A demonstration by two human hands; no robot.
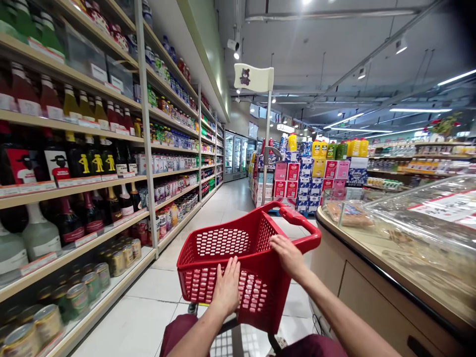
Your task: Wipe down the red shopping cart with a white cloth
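Observation:
A red plastic shopping cart (260,297) with perforated sides stands side-on right in front of me, its handle (303,225) pointing right. No goods show in the visible part of its basket. My left hand (226,287) lies against the near side wall, its fingers fairly straight and pointing up to the rim. Farther right, my right hand (289,255) grips the near top rim close to the handle, fingers bent over the edge. A pole with a cream bear flag (254,78) rises behind the basket; whether it joins the cart, I cannot tell.
Tall shelves (111,225) of bottles and cans line the left side. At right stands a counter (345,267) with clear covers over packaged food. Stacked cartons (293,181) topped with juice bottles are ahead. A tiled aisle (234,198) leads to glass-door fridges (235,153).

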